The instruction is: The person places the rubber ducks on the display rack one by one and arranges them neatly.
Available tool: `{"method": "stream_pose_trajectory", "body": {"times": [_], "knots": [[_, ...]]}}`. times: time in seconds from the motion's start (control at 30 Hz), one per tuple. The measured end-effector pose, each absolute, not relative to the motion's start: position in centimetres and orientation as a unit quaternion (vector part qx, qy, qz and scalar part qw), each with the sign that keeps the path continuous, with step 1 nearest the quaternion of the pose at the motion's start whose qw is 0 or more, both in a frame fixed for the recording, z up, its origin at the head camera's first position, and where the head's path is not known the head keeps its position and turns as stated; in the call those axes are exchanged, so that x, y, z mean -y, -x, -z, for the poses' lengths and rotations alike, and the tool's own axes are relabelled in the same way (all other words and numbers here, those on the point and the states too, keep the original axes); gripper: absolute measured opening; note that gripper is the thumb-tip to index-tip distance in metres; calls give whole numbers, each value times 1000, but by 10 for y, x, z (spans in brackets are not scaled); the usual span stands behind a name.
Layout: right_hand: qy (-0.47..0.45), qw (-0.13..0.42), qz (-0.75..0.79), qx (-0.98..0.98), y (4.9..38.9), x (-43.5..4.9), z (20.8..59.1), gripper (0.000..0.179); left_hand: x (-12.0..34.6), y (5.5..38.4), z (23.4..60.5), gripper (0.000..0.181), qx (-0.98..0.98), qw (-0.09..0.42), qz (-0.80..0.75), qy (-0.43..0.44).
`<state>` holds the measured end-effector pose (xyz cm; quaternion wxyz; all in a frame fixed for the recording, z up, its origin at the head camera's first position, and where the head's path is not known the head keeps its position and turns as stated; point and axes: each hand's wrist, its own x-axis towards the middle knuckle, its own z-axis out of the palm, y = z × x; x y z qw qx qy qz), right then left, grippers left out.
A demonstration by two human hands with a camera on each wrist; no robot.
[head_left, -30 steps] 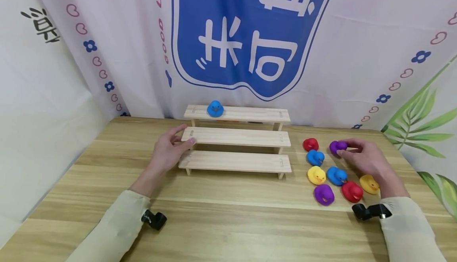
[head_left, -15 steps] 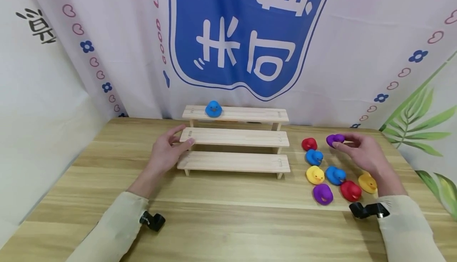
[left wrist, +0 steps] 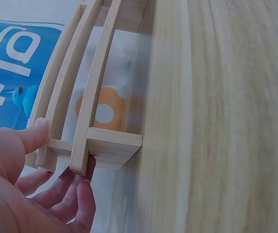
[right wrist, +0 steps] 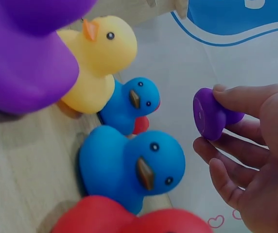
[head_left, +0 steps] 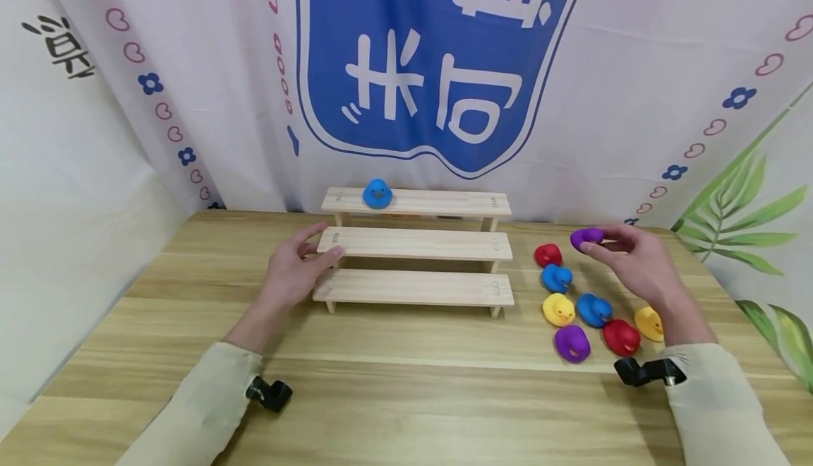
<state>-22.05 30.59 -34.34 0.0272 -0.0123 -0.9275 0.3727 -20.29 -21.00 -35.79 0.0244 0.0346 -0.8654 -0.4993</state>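
My right hand (head_left: pixel 643 263) pinches a purple rubber duck (head_left: pixel 583 239) between thumb and fingers, up off the table; in the right wrist view the duck's flat underside (right wrist: pixel 203 116) shows. At the left end of a three-step wooden display stand (head_left: pixel 416 243), my left hand (head_left: pixel 291 272) grips the middle step. The left wrist view has its thumb (left wrist: pixel 36 136) on the plank and the other fingers curled around the end from below. A blue rubber duck (head_left: pixel 377 194) sits toward the left of the top step.
Right of the stand, several rubber ducks rest on the wooden table (head_left: pixel 406 395): among them a red duck (head_left: pixel 547 255), a yellow duck (head_left: pixel 559 309), a second purple duck (head_left: pixel 572 344) and a blue duck (head_left: pixel 594 310). A printed curtain (head_left: pixel 241 99) hangs behind the table.
My right hand has raised the purple duck from the table and carried it slightly back and left. The left hand keeps its grip on the stand.
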Motion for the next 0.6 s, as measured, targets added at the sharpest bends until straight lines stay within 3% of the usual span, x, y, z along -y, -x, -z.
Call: {"method": "stream_pose_trajectory", "body": {"times": [0.6], "knots": [[-6, 54, -383, 922, 216, -279, 332, 72, 211, 203, 359, 72, 858, 11, 512, -44]]}}
